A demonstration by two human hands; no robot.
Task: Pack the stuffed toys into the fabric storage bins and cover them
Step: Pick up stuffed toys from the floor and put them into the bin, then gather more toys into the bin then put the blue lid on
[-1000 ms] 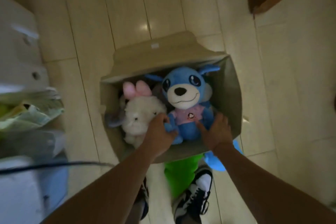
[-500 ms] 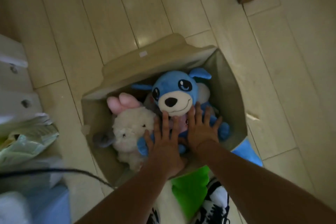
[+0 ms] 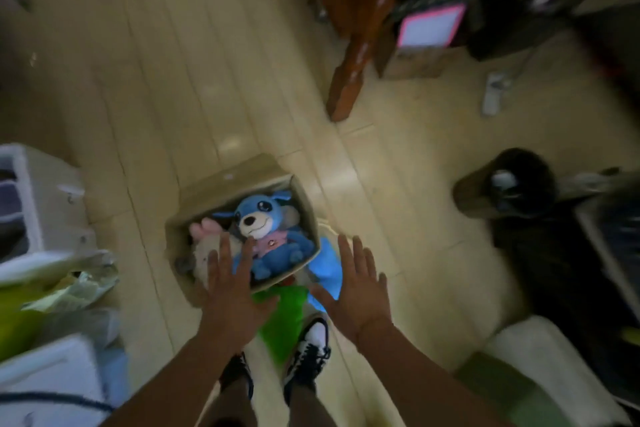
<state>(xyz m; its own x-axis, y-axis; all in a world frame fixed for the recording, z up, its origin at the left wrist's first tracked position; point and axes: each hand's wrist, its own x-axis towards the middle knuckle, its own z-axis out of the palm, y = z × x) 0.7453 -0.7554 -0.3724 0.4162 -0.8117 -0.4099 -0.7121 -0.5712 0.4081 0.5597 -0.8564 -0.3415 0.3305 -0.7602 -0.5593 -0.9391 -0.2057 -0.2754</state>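
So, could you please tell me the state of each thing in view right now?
Bin: open, lid flap folded back, on the floor.
Blue toy: in the bin, face up.
White toy: in the bin beside the blue one, partly hidden.
Left hand: open, fingers spread, above the bin.
Right hand: open, empty, right of the bin.

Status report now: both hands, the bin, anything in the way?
Left hand open, right hand open, both empty. Bin uncovered, blue toy inside. Nothing blocking.

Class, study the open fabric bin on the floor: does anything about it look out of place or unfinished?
Yes. The fabric bin is uncovered, its flap folded back, and the blue stuffed dog sits high by the rim.
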